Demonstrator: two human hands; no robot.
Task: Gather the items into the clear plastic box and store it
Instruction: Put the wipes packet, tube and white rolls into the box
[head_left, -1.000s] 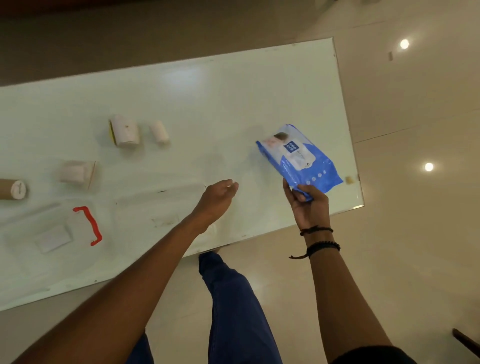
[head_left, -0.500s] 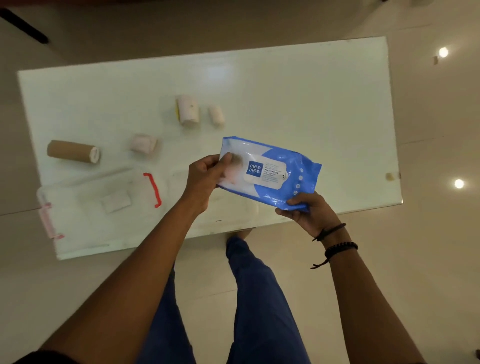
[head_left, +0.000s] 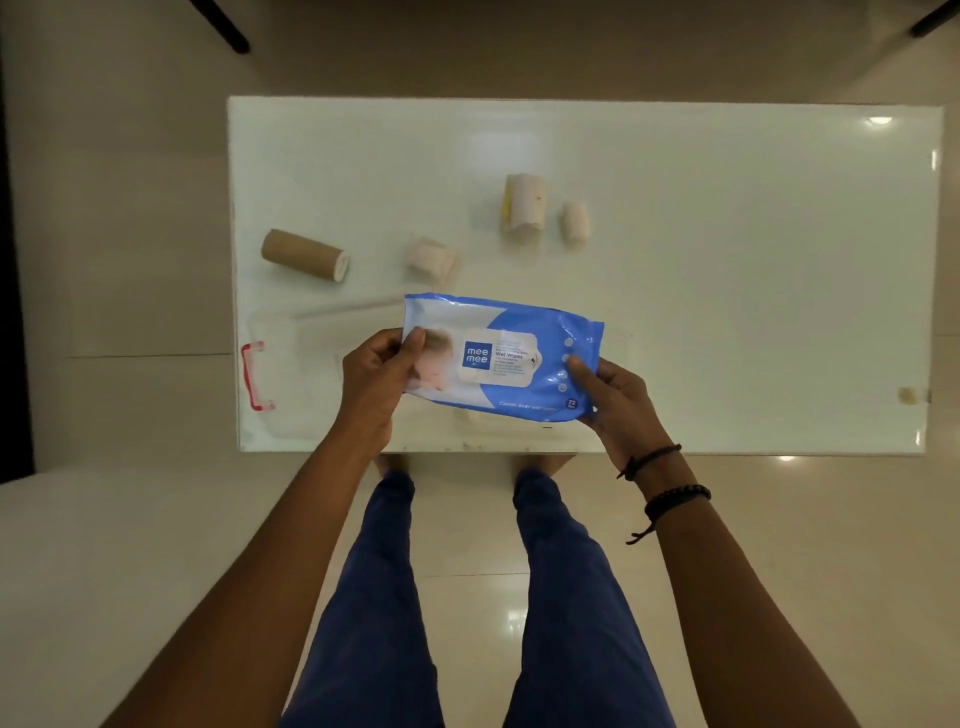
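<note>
Both hands hold the wipes pack (head_left: 511, 358) level above the near edge of the table (head_left: 727, 270): the left hand (head_left: 376, 382) pinches its left end, thumb on top, and the right hand (head_left: 618, 400) grips its right end, so neither hand is free. The step in hand looks like loading the first large item, since the pack is lifted clear but not yet lowered into anything. The clear box (head_left: 311, 374) lies on the near left part of the table, faint against the pale top, with a red latch (head_left: 253, 376) marking its left end; its right part passes under the left hand and the pack. Whether a lid covers it cannot be told. The next move probably calls for shifting the pack left and setting it down flat inside the box walls, which looks like a close fit. Four items wait farther back: a brown roll (head_left: 304, 254) at far left, a small wrapped roll (head_left: 434, 257) just beyond the pack, and a larger white roll (head_left: 524, 208) with a thin roll (head_left: 575, 222) just beside it. The table is white and glossy, with a small tan scrap (head_left: 907, 395) near its right edge. Pale shiny floor tiles surround it, catching ceiling-light reflections, and the person stands at the near side in blue trousers.
</note>
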